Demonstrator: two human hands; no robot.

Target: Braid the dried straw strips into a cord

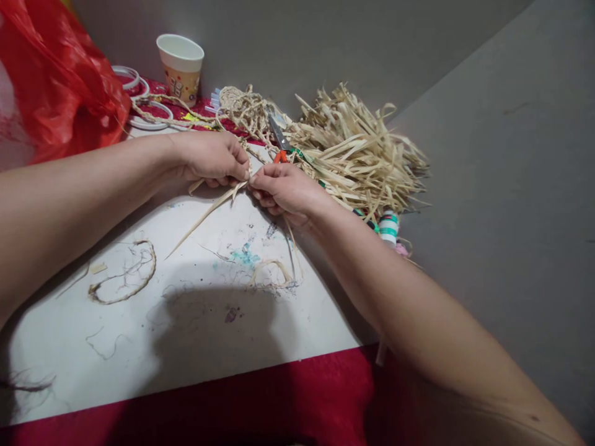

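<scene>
Both hands meet over the far part of a white board, pinching pale dried-fibre strips. My left hand (216,160) is closed, its thumb and fingertips on the braided fibre strand (251,167). Close against it, my right hand (283,189) is also closed, gripping the same strand between thumb and forefinger. Loose strips (204,218) hang from the fingertips toward me, one long and tapering. Part of the braid is hidden behind the fingers. Just beyond my right hand lie scissors (281,137) with orange and green handles.
A heap of dried strips (362,148) lies at right against the wall, beside a white-and-green bottle (388,227). Coiled braid (242,108), a paper cup (181,68), white rings (151,118) and a red plastic bag (69,80) stand behind. A short braid piece (151,266) rests on the board (116,341).
</scene>
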